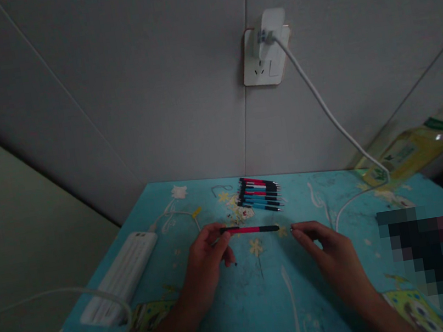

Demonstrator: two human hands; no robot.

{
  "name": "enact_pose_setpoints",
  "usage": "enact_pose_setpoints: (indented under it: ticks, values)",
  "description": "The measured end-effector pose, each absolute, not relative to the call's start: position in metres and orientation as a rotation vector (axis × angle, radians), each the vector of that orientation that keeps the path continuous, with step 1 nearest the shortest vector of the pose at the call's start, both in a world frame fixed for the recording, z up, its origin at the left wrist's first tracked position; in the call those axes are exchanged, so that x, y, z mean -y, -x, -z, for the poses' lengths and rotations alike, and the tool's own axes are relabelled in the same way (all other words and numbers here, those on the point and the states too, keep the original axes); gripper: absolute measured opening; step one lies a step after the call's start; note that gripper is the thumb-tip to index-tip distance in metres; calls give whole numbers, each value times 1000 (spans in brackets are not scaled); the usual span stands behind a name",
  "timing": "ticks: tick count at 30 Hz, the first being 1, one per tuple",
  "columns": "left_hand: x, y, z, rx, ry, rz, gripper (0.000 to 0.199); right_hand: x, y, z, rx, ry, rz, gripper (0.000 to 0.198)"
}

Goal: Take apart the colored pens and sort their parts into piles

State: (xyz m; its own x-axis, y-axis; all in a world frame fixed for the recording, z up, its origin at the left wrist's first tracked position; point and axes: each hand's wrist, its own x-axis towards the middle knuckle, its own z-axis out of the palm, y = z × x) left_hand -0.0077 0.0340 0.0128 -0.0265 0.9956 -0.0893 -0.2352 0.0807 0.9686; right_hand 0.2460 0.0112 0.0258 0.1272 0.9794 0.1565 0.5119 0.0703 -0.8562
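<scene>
My left hand (208, 257) is closed on a red pen (251, 229) with a black grip and black clip, held level above the table. The pen's dark front end points right and shows no silver tip. Just right of that end, apart from it, my right hand (329, 247) pinches a small shiny piece (291, 228), which looks like a metal pen tip. Behind the hands lies a row of several pens (259, 193) in red, blue and black, silver tips to the right. A tiny dark spot below my left fingers is too small to tell.
A white power strip (121, 275) with cables lies at the left. At the back right a bottle of yellow liquid (406, 152) leans near the wall. A white cable (320, 101) runs from the wall socket (267, 65) onto the blue patterned tablecloth (261, 293). The right edge is pixelated.
</scene>
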Motion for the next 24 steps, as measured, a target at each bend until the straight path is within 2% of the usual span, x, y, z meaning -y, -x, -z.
enact_pose_setpoints:
  ticks: [7,24]
  values:
    - [-32,7,-12,-1079,-1026,-1246,27,-7,-237,-31,1448,1484,-755,25]
    - [-32,8,-10,-1045,-984,-1204,30,-7,-235,-27,1448,1401,-873,22]
